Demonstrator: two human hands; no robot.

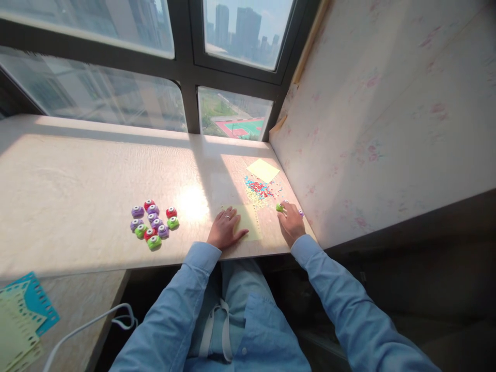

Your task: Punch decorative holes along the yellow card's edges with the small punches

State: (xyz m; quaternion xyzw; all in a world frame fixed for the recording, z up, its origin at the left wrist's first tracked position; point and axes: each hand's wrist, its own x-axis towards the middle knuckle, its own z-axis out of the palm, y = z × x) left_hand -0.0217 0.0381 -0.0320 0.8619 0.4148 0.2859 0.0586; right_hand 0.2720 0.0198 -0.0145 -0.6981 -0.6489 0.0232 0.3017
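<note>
My left hand (pixel 225 227) lies flat on a pale yellow sheet of paper (pixel 250 222), thumb stretched out to the right. Small holes appear to run along the sheet's right edge. At the right, near the wall, the fingers of my right hand (pixel 291 221) are bent around a small green craft paper punch (pixel 279 207). A purple punch (pixel 300 212) shows just beside that hand, partly hidden by it. Beyond the hands lies a scattered pile of red, blue and yellow punched paper bits (pixel 260 190).
Several red, purple and green punches (pixel 156 223) stand grouped left on the wooden sill (pixel 77 206). Another yellow sheet (pixel 263 170) lies near the window. Punched blue and yellow papers (pixel 23 315) and a white cable (pixel 89 323) are lower left. A wall (pixel 387 129) bounds the right.
</note>
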